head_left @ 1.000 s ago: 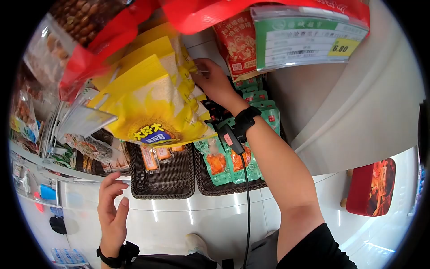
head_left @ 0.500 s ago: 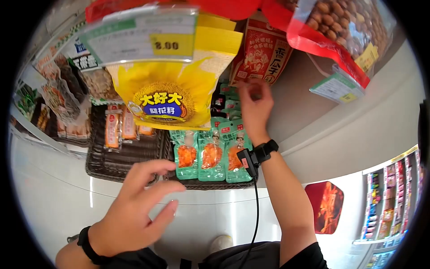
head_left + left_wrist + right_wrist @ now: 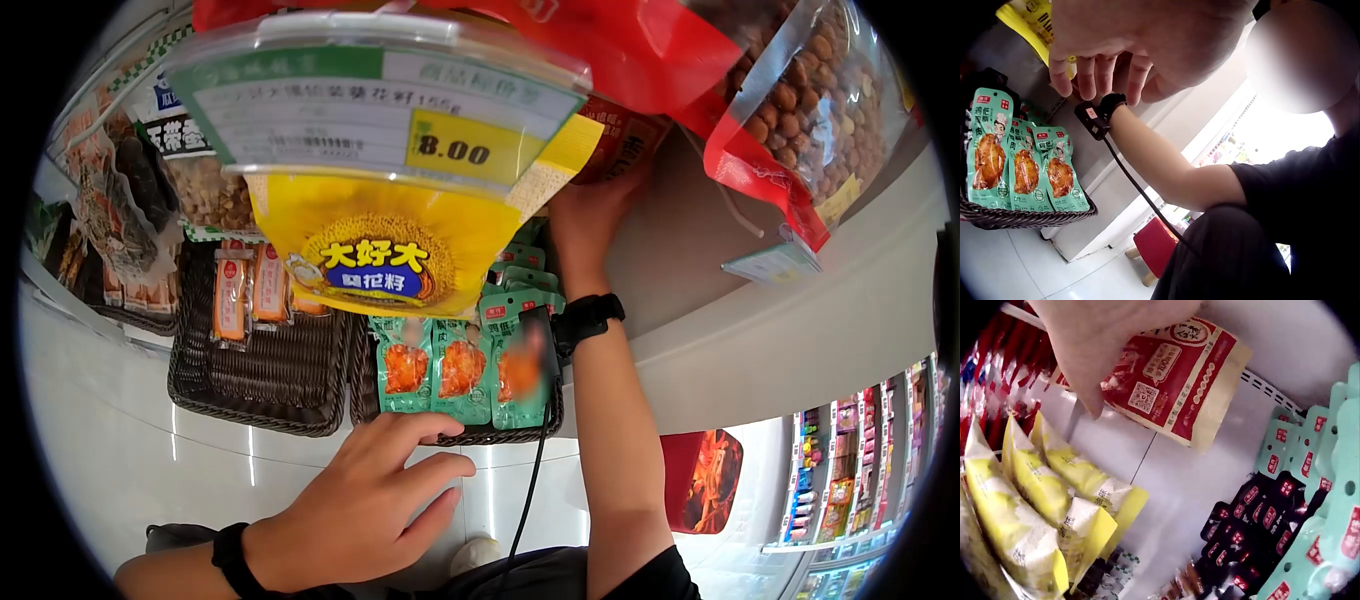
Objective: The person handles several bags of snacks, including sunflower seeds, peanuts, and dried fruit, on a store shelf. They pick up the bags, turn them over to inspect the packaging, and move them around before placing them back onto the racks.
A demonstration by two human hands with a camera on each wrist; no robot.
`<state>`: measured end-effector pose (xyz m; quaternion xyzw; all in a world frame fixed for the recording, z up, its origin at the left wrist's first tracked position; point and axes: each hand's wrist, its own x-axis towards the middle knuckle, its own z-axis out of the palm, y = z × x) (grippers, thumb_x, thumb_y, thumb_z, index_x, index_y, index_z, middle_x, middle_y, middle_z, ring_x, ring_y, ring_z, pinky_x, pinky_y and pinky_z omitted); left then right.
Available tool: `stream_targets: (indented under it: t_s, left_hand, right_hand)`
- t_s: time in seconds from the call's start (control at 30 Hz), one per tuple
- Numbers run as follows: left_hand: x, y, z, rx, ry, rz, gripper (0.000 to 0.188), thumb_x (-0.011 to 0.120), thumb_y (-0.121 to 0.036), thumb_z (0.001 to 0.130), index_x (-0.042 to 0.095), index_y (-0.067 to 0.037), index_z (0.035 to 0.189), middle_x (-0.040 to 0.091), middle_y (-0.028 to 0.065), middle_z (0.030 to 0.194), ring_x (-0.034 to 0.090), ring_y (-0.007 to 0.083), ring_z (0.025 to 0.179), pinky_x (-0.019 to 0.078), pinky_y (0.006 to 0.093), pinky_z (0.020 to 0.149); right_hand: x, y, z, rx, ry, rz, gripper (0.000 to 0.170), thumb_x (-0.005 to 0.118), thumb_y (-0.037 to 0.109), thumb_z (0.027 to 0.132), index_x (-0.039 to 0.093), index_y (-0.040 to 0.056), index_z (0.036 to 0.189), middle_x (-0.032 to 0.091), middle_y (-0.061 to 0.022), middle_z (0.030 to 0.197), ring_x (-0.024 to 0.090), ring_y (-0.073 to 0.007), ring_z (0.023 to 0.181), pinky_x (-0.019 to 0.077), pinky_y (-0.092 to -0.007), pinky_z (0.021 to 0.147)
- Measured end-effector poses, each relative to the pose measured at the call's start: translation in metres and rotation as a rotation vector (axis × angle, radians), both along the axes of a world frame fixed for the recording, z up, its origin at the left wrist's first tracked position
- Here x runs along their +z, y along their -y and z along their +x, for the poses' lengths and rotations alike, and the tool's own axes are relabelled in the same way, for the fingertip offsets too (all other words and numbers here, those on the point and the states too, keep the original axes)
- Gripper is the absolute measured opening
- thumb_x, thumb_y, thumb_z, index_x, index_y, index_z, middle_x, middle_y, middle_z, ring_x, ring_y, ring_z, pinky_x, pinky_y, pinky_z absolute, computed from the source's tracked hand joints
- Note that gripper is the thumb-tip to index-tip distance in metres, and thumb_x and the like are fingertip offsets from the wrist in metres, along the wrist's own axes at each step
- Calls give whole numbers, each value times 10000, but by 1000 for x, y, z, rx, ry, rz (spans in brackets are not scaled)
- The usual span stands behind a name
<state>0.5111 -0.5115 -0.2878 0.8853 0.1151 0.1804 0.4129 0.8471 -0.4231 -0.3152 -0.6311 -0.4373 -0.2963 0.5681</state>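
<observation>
My right hand (image 3: 592, 228) reaches up to a red packet (image 3: 612, 143) behind the hanging yellow bags (image 3: 375, 240). In the right wrist view the hand (image 3: 1100, 344) grips the red packet (image 3: 1179, 381) by one side, thumb in front; the other fingers are hidden. My left hand (image 3: 365, 500) hangs in the air before the basket of green pouches (image 3: 460, 370), fingers loosely bent, holding nothing. The left wrist view shows the same hand (image 3: 1125, 50) with its fingers hanging down, right of the green pouches (image 3: 1025, 165).
A price tag (image 3: 380, 110) covers the top of the yellow bags. At the left is a dark basket (image 3: 270, 375) with a few orange snack packs. A bag of nuts (image 3: 800, 100) hangs at the upper right. Behind stand a red stool (image 3: 705, 480) and shelves (image 3: 860, 450).
The head view has swung toward the right side of the shelf. My right hand has gone from beside the yellow bags to the red packet. My left hand has moved rightward, in front of the green pouches.
</observation>
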Motion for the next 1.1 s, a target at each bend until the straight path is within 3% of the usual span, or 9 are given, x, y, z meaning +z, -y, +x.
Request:
stream_targets:
  t_s: [0.2, 0.27, 0.4, 0.57, 0.97, 1.03, 1.1]
  left_hand:
    - [-4, -11, -2, 7, -28, -41, 173, 671, -70, 875, 665, -51, 1047, 529, 132, 1231, 553, 280, 1056, 470, 381, 925]
    - [-7, -14, -3, 18, -36, -103, 166, 668, -73, 882, 666, -52, 1047, 533, 127, 1230, 545, 269, 1062, 469, 377, 927]
    - [-8, -18, -2, 22, -27, -130, 161, 667, -76, 886, 667, -53, 1046, 536, 122, 1225, 538, 258, 1066, 467, 372, 928]
    - [-8, -18, -1, 6, -9, -98, 151, 667, -70, 882, 665, -55, 1033, 539, 119, 1219, 554, 260, 1039, 473, 371, 917]
    - [-12, -1, 8, -34, 49, -99, 161, 670, -52, 856, 664, -58, 1017, 548, 115, 1188, 558, 249, 1000, 477, 368, 892]
    - [-14, 2, 8, -40, 64, -97, 147, 663, -55, 861, 666, -57, 1008, 546, 110, 1189, 556, 241, 986, 473, 366, 894]
    - [-14, 3, 8, -61, 30, -130, 167, 665, -64, 861, 668, -61, 1029, 535, 122, 1222, 559, 264, 1055, 465, 376, 934]
  right_hand:
    - [-1, -9, 8, -87, 120, 28, 1115, 938, 334, 586, 293, -40, 1416, 386, -316, 1372, 390, -490, 1269, 338, -534, 1074]
    - [0, -12, 10, -2, 9, 34, 1095, 933, 317, 583, 306, -46, 1405, 399, -308, 1365, 395, -480, 1262, 333, -526, 1077]
    - [-3, -8, 12, 15, 37, 51, 1044, 912, 281, 597, 322, -53, 1390, 390, -304, 1366, 379, -470, 1270, 312, -518, 1091]
    - [-6, 2, 19, -11, -89, -84, 1041, 873, 224, 620, 262, -65, 1412, 340, -317, 1369, 328, -468, 1290, 280, -515, 1116]
    - [24, 61, -15, 57, -222, -196, 1169, 848, 193, 623, 134, -59, 1514, 324, -334, 1413, 329, -462, 1327, 287, -492, 1130]
    - [30, 71, -23, 86, -230, -166, 1140, 844, 191, 625, 161, -65, 1502, 328, -331, 1425, 331, -447, 1345, 287, -489, 1130]
    - [31, 80, -29, 62, -161, -186, 1034, 838, 145, 660, 228, -63, 1469, 435, -227, 1394, 483, -295, 1261, 401, -407, 1075]
